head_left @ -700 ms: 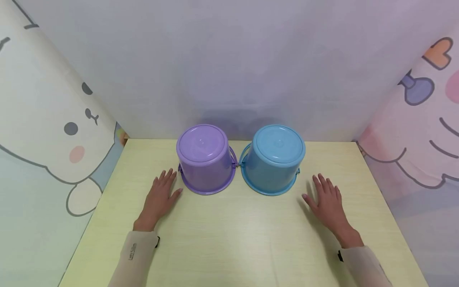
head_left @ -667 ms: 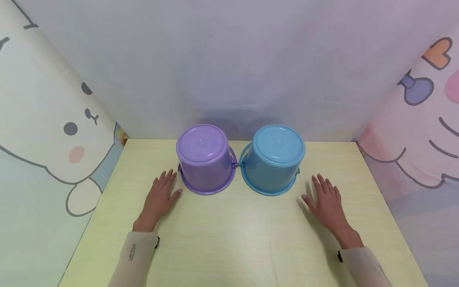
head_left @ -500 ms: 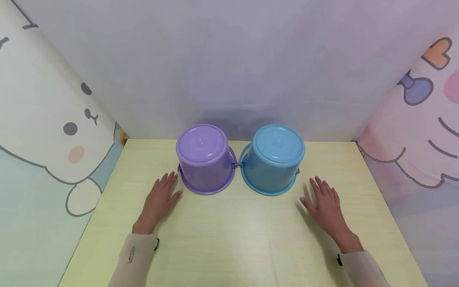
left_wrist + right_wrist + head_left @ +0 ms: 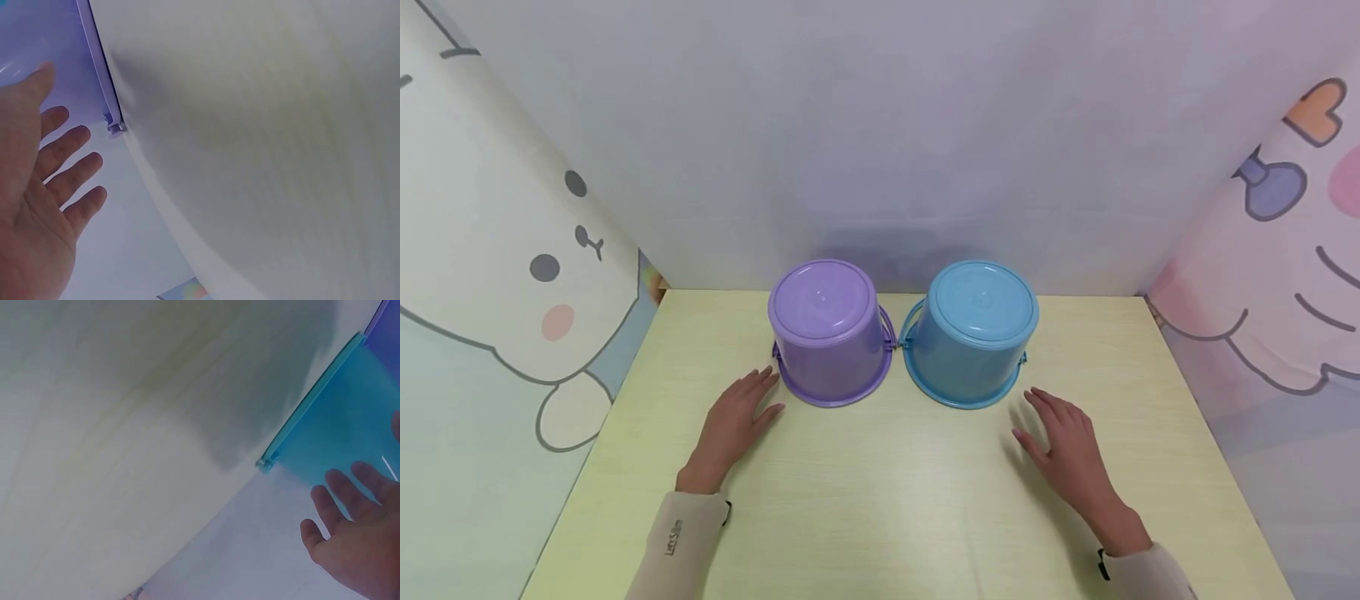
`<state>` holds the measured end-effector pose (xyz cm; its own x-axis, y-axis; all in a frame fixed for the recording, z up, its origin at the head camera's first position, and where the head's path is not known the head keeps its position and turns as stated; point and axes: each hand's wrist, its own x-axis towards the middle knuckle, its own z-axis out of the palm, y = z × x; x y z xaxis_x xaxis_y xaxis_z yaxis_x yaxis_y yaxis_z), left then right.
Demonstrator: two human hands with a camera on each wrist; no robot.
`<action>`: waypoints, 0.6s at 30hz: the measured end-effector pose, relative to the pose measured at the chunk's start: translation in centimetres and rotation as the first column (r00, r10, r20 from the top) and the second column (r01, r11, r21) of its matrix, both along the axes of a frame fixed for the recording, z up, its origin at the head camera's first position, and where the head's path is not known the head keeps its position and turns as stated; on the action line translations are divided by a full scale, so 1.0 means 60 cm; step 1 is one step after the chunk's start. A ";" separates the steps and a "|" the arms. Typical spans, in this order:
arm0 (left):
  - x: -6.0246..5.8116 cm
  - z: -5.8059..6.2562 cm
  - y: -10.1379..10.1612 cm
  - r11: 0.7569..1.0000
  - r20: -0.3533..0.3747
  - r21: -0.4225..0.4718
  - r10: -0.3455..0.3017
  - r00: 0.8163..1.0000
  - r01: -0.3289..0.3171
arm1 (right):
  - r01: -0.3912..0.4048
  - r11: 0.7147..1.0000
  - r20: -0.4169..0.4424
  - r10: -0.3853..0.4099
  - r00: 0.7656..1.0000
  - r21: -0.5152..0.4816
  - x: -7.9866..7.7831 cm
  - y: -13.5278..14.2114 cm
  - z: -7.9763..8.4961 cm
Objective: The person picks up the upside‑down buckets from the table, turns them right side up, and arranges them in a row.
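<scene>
Buckets stand upturned side by side at the far middle of the pale yellow wooden table [image 4: 880, 500]: a purple plastic bucket [image 4: 829, 333] left, a blue plastic bucket [image 4: 972, 333] right, their interiors hidden. Left hand [image 4: 730, 427] and right hand [image 4: 1063, 450] lie spread beside them, holding nothing; only the wrist views show each bucket's handle pivot.

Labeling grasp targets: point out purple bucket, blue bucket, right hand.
purple bucket [image 4: 824, 304], head view, on its upturned flat bottom.
blue bucket [image 4: 981, 302], head view, on its upturned flat bottom.
right hand [image 4: 1066, 450], head view, on the back of the hand, fingers spread near the blue bucket.
</scene>
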<state>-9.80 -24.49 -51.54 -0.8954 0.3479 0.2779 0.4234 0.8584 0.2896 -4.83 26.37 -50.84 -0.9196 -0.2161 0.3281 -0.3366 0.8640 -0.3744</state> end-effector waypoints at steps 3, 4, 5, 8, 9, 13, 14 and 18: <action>-0.001 0.000 0.003 1.000 -0.003 0.004 -0.011 1.000 0.011 | -0.054 0.998 -0.029 0.053 0.998 -0.016 0.005 -0.015 0.003; -0.001 0.000 0.003 1.000 -0.008 0.002 -0.014 1.000 0.014 | -0.071 0.997 -0.036 0.071 0.997 -0.021 0.006 -0.021 0.004; -0.002 0.000 0.004 1.000 -0.012 0.001 -0.017 1.000 0.017 | -0.090 0.996 -0.040 0.089 0.995 -0.024 0.007 -0.027 0.005; -0.002 0.000 0.005 1.000 -0.023 -0.001 -0.020 1.000 0.020 | -0.136 0.990 -0.039 0.135 0.990 -0.023 0.010 -0.044 0.008; -0.002 0.000 0.006 1.000 -0.027 0.000 -0.021 0.999 0.021 | -0.148 0.989 -0.033 0.147 0.989 -0.021 0.010 -0.050 0.009; -0.002 0.000 0.008 1.000 -0.026 -0.002 -0.024 0.999 0.024 | -0.199 0.980 -0.018 0.199 0.980 -0.009 0.011 -0.071 0.010; -0.002 0.000 0.009 1.000 -0.023 -0.005 -0.026 0.999 0.025 | -0.211 0.977 -0.012 0.211 0.977 -0.008 0.011 -0.076 0.011; -0.002 -0.001 0.011 0.999 -0.019 -0.014 -0.034 0.999 0.033 | -0.265 0.964 -0.011 0.265 0.964 0.000 0.007 -0.096 0.011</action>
